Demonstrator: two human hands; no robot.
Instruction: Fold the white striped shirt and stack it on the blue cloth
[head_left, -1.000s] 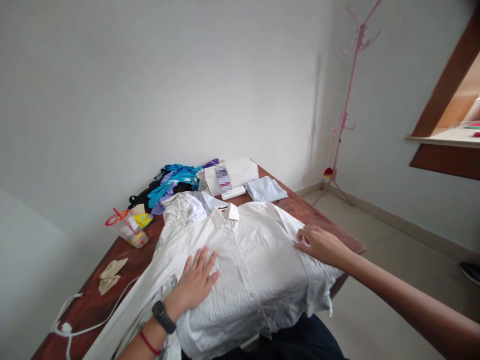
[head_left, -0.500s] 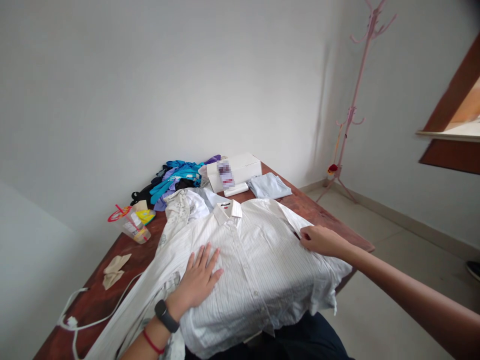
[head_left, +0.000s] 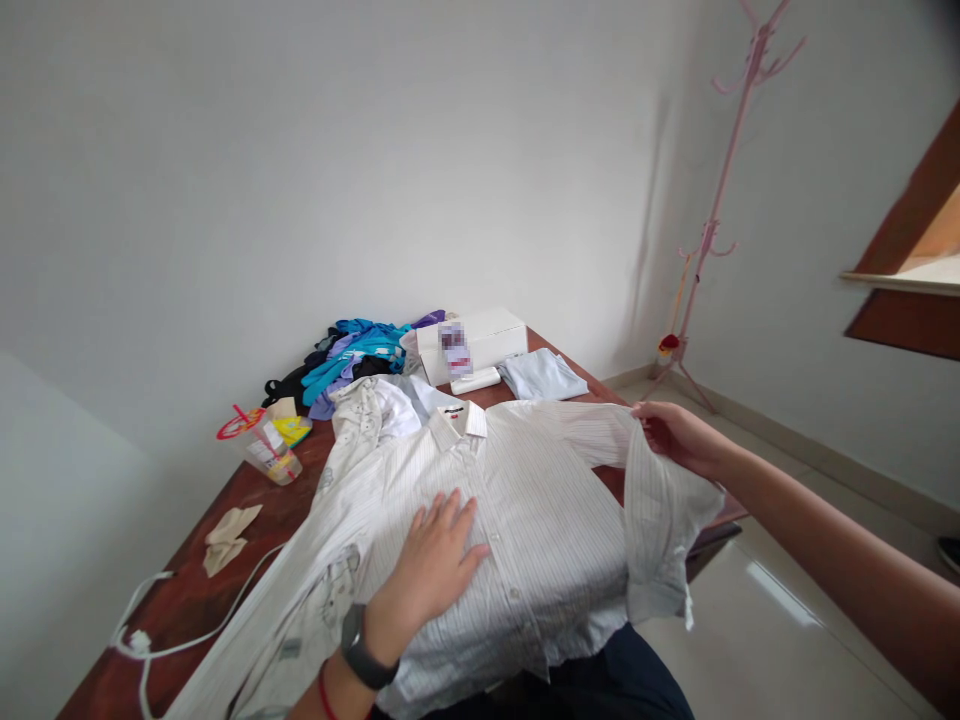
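A white striped button-up shirt (head_left: 540, 490) lies spread over the table, collar toward the wall and hem hanging over the near edge. My left hand (head_left: 442, 560) rests flat on its front, left of the button line, fingers stretched out. At the right, my right hand (head_left: 679, 437) pinches the shirt's sleeve and holds it raised off the table; the cuff end droops below. The other sleeve runs down toward the lower left. Beneath the shirt's left side lies a pale patterned garment (head_left: 352, 425), partly covered.
On the brown table (head_left: 191, 560) are a plastic cup (head_left: 266, 450) with a straw, a beige cloth scrap (head_left: 231, 535), a white cable (head_left: 217, 635), a heap of blue and dark clothes (head_left: 360, 355), a white box (head_left: 487, 340) and a folded light-blue garment (head_left: 544, 375). A pink coat rack (head_left: 724, 180) stands at right.
My right hand has moved right and up, drawing the sleeve outward from the shirt's body. My left hand has slid slightly right across the shirt front, staying flat.
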